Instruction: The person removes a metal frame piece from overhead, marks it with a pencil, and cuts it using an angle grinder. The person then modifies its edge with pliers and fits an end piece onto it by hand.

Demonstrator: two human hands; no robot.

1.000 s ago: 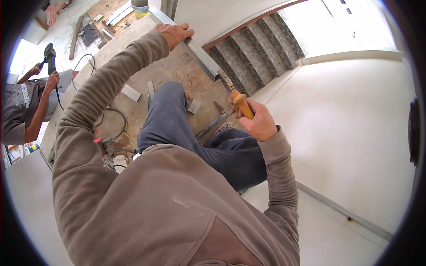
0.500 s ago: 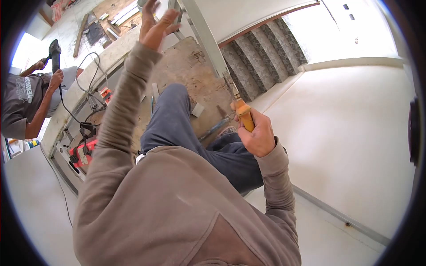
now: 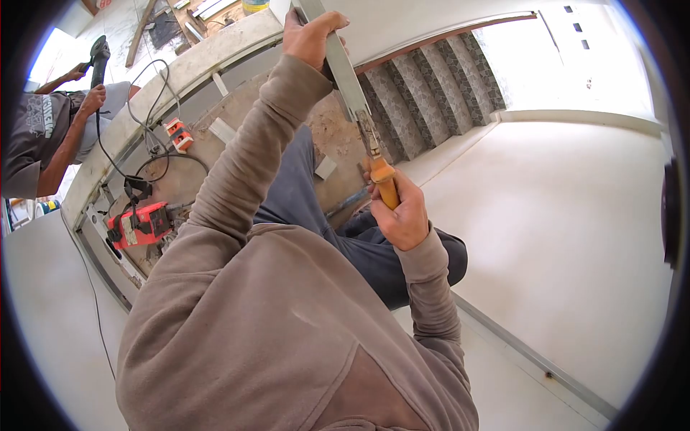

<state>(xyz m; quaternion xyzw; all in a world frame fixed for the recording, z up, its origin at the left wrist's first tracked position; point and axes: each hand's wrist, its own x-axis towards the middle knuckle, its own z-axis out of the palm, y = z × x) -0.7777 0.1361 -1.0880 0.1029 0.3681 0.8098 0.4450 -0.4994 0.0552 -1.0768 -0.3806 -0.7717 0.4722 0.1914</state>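
My left hand [image 3: 310,39] is closed round the upper part of a long grey metal bar [image 3: 338,65], thumb lying across it. The bar slants down to the right. At its lower end is a tool with a yellow handle and a flared guard [image 3: 384,183]. My right hand [image 3: 402,215] is wrapped round that handle. A worn, rusty-looking metal part [image 3: 369,136] shows between guard and bar; I cannot tell exactly how it meets the bar.
A co-worker [image 3: 43,136] at the left holds a black power tool [image 3: 99,61] with a cable. A red machine [image 3: 140,226] and an orange-and-white box [image 3: 178,135] stand among cables beside my left arm. Patterned grey panels [image 3: 431,86] lean ahead. White wall surface [image 3: 560,208] lies to the right.
My left hand has moved right from open air and closed on the metal bar. My right hand with the yellow-handled tool has shifted slightly left. My knee has moved.
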